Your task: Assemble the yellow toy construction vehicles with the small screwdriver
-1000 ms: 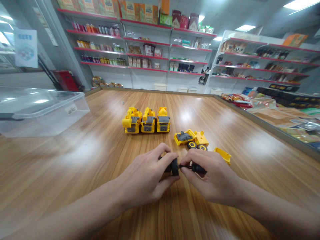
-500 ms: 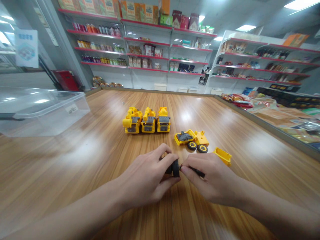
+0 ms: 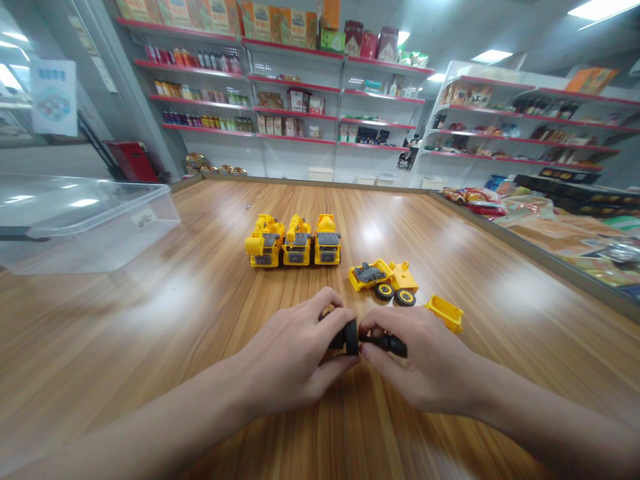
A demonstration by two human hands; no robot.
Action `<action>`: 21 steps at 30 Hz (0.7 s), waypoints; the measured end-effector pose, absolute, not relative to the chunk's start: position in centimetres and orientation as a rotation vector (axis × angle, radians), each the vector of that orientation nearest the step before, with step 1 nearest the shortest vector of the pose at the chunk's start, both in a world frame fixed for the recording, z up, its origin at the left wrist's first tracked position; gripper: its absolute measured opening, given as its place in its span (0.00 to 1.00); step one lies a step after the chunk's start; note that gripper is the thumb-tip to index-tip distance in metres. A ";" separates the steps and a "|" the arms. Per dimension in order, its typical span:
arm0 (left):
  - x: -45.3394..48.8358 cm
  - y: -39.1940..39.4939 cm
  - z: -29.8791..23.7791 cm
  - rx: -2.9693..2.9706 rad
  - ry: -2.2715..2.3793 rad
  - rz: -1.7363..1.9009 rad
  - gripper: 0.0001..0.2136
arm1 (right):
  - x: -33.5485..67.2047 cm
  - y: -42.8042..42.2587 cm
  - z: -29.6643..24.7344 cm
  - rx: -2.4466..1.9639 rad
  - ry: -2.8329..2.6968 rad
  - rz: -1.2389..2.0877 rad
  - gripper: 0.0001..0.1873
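My left hand (image 3: 293, 350) is closed around a black toy wheel (image 3: 352, 337), whose tread faces the gap between my hands; other dark parts behind it are mostly covered by my fingers. In the pinch of my right hand (image 3: 430, 357) is a small black screwdriver (image 3: 393, 344), its tip end pointing left at the wheel's side. Whether the tip touches the wheel I cannot tell. Just beyond my hands lie a partly assembled yellow toy truck (image 3: 404, 277) with two wheels showing and a grey piece on it, and a loose yellow dump bed (image 3: 446, 313).
Three yellow toy trucks (image 3: 297, 250) stand side by side farther back on the wooden table (image 3: 200, 393). A clear plastic bin (image 3: 100, 233) sits at the left edge. Packaged goods (image 3: 560, 227) lie at right beyond the table's rim, and stocked shelves (image 3: 295, 117) rise behind.
The fingers of my right hand have shifted and the screwdriver has turned a little, showing more of its handle. My left hand and the wheel stay almost still.
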State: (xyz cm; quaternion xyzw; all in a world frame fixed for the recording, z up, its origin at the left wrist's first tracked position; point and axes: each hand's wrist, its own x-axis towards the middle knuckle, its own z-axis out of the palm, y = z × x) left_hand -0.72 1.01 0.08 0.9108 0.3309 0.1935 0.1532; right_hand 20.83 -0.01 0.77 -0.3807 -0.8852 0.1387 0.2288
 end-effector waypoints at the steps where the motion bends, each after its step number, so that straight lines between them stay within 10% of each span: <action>1: -0.7 1.0 0.0 2.612 0.952 0.559 0.13 | 20.8 0.0 0.8 -1.049 -2.414 0.394 0.02; 21: -0.7 1.1 -0.3 2.626 0.963 0.595 0.13 | 20.9 -0.1 0.8 -1.069 -2.485 0.443 0.08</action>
